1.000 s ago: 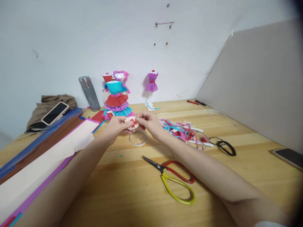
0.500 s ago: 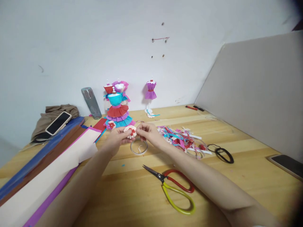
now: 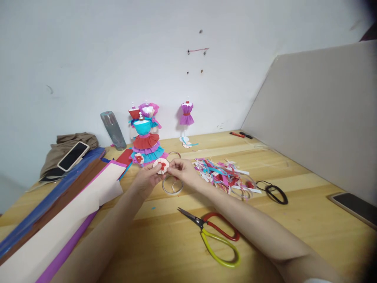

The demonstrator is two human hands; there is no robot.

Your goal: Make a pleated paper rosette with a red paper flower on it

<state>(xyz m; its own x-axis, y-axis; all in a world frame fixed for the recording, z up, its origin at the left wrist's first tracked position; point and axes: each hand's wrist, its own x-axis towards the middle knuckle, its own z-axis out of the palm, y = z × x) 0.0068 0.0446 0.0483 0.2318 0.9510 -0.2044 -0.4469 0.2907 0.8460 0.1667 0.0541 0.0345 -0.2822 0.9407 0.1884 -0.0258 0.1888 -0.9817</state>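
Observation:
A round, pleated cream paper rosette (image 3: 159, 161) with a red centre is held up above the table. My left hand (image 3: 146, 179) pinches its left side, thumb lying on the front. At the rosette's right edge, my right hand (image 3: 183, 171) has its fingertips closed on the rim. Just below the hands a tape ring (image 3: 172, 192) lies flat. Behind them stands a miniature dress form (image 3: 146, 140) in a tiered turquoise, red and purple paper dress, with a similar small rosette (image 3: 139, 158) near its hem. Scissors (image 3: 201, 223) with red and yellow handles lie nearer me, blades apart.
Paper scraps (image 3: 222, 173) are heaped right of my hands, beside a black cord loop (image 3: 276, 194). Long paper sheets (image 3: 64, 212), a phone (image 3: 73, 155) and a bottle (image 3: 113, 130) occupy the left. A purple-dressed form (image 3: 186, 114) stands near the wall. Another phone (image 3: 356, 208) lies right.
The rosette has turned to face me more fully and sits slightly lower and to the left. Both hands keep hold of it. The whole view has shifted a little.

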